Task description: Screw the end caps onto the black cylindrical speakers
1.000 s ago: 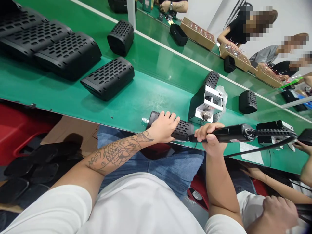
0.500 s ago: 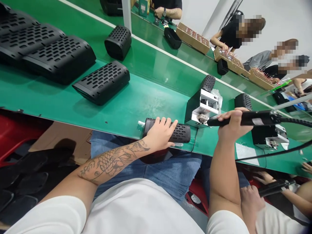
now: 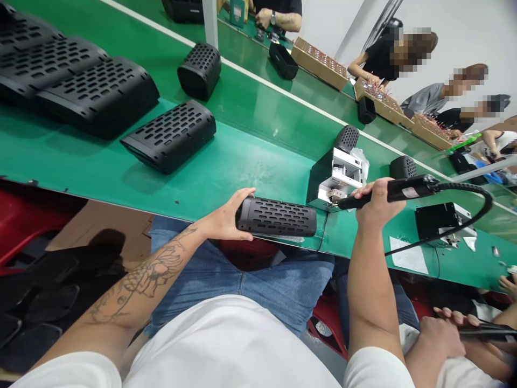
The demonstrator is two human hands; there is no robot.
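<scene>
My left hand [image 3: 226,218] grips the left end of a black perforated speaker shell [image 3: 278,217] that lies lengthwise at the near edge of the green bench [image 3: 242,156]. My right hand [image 3: 375,202] is closed round a black corded electric screwdriver [image 3: 399,189]. Its tip points left at a small white-and-black screw feeder box [image 3: 337,175], just right of the shell.
Several larger black perforated shells [image 3: 169,134] lie at the far left of the bench, smaller ones [image 3: 200,63] further back. A second feeder box [image 3: 438,220] sits to the right. A neighbour's hand [image 3: 440,337] holds a tool at lower right. Other people work at cardboard trays [image 3: 319,56] across the line.
My left hand has slid from the top of the shell to its left end and turned the shell. My right hand has carried the screwdriver away from the shell, up to the feeder box.
</scene>
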